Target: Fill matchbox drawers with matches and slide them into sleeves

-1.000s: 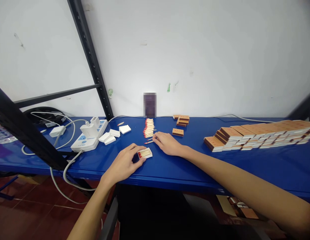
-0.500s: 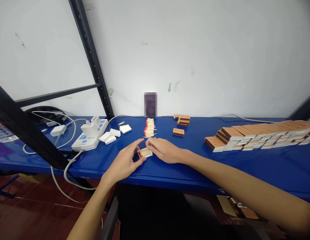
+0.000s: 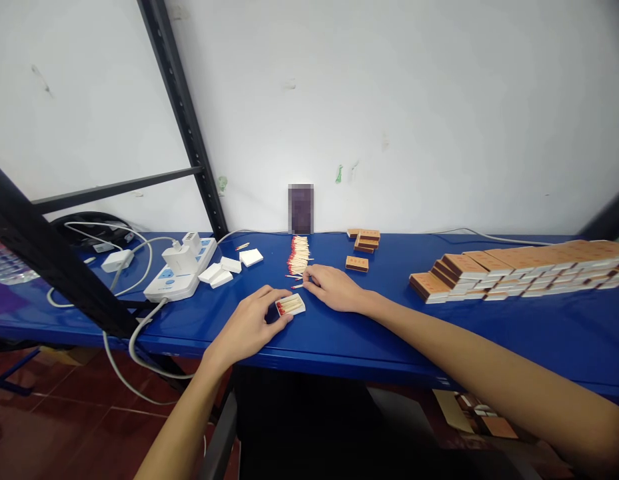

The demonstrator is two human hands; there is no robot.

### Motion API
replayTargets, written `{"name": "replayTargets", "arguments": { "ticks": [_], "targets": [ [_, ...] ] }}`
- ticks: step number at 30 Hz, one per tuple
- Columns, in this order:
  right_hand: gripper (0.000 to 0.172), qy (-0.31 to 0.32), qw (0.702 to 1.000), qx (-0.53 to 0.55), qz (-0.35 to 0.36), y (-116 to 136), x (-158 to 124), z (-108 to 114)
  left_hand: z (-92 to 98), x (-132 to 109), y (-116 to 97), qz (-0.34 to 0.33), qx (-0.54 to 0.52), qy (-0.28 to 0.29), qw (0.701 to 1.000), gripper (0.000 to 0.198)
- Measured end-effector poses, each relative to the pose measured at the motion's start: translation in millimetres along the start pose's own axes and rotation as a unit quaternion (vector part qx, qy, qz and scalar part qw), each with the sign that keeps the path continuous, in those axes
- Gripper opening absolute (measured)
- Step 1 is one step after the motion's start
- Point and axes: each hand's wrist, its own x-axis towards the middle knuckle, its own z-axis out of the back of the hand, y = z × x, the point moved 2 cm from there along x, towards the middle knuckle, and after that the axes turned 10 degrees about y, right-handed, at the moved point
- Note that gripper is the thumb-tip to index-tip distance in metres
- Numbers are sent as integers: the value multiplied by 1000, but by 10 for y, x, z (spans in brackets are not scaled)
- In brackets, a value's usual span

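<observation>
My left hand [image 3: 256,322] grips a small white matchbox tray [image 3: 300,308] between thumb and fingers, holding it on the blue table. Several red-tipped matches [image 3: 288,307] lie side by side in the tray. Just beyond it, my right hand [image 3: 333,288] pinches a single match [image 3: 298,287] by its plain end, the red head pointing left. A long row of loose matches [image 3: 299,253] stretches from near my right fingertips toward the wall, red heads mostly to the left.
Several white trays [image 3: 230,265] lie left of the row, near a power strip [image 3: 175,280] with cables. Closed matchboxes [image 3: 357,264] sit right of it, and a long stack of them [image 3: 509,270] fills the right side. A black shelf post [image 3: 186,120] rises at left.
My right hand has moved from over the tray up and slightly right to the row's near end, where it now holds a match. The left hand and tray have stayed nearly still.
</observation>
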Motion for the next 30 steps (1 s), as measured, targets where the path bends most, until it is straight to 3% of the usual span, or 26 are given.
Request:
{"name": "replayTargets", "arguments": {
  "ticks": [8,14,17,23,30],
  "targets": [
    [20,10,1000,24,0,-5,6,-8,-5,-18,20,3,0,1,1000,35],
    [19,12,991,74,112,155,-70,43,-41,-7,77,17,-31,-21,999,61],
    [19,25,986,89,140,226,-88,47,-43,-1,65,5,-28,-22,999,58],
    [18,-30,996,72,47,128,-29,0,-4,-6,8,-6,-6,3,1000,32],
    [11,-15,1000,15,-5,61,-5,-41,0,-15,-12,-20,25,42,999,43]
  ]
}}
